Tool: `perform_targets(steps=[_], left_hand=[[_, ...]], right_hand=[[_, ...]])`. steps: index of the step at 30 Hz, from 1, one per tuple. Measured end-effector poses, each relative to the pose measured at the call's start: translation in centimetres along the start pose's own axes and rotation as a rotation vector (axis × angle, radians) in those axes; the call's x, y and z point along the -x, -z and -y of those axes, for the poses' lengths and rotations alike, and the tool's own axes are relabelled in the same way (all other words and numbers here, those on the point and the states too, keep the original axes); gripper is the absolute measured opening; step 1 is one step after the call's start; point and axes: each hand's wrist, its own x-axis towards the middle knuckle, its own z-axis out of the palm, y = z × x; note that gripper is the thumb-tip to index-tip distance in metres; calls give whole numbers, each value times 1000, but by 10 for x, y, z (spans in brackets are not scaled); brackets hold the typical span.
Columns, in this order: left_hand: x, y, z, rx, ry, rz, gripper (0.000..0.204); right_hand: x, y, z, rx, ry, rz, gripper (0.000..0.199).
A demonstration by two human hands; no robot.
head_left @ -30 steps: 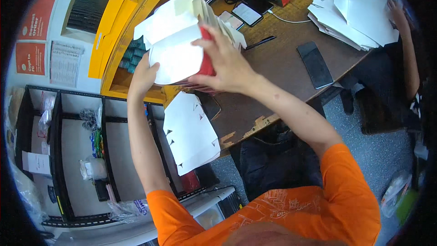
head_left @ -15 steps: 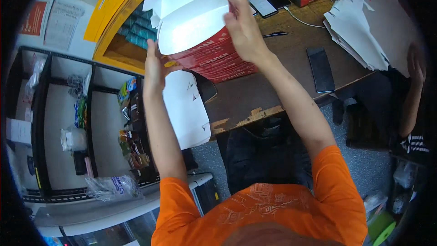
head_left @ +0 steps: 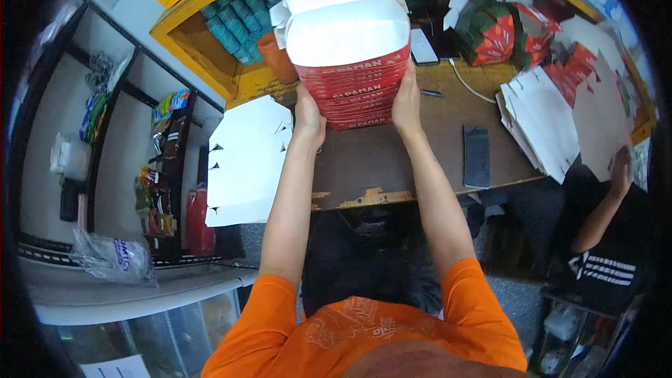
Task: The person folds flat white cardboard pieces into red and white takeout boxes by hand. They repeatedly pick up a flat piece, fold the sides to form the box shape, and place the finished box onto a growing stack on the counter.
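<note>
A tall stack of nested red-and-white paper food boxes (head_left: 353, 94) stands upright between my two hands, over the brown table. Their white flaps (head_left: 343, 24) spread out at the top. My left hand (head_left: 308, 117) is pressed along the lower left side of the stack, while my right hand (head_left: 406, 105) grips its right side. Whether the stack's base touches the table, I cannot tell. Left of my left forearm lies a pile of flat white carton sheets (head_left: 248, 161) with small cut slots.
A dark phone (head_left: 477, 156) and a pen (head_left: 432, 93) lie on the table (head_left: 378, 161) to the right. Beyond are a lit phone (head_left: 423, 47), folded red-and-green boxes (head_left: 483, 31) and white card sheets (head_left: 539, 119). A co-worker's hand (head_left: 620, 171) touches the cards. Shelves (head_left: 112, 119) stand left.
My left hand has closed in against the stack's left side, and my right hand has slid down from its upper corner. The stack now sits straighter. My view has shifted.
</note>
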Motion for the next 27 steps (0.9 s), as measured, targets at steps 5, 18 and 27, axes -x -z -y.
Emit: perform_targets(steps=[5,18,27], left_hand=[[-9,-3,2,-1,-10,-65,59],[-19,14,-30,-176,-357,-230,63],[25,3,-65,-551,-485,-50,71]], right_hand=[[-5,0,-3,-4,-3,32,73],[-29,0,35,-114,113,-8,74],[-11,14,35,-57,26,-45,76]])
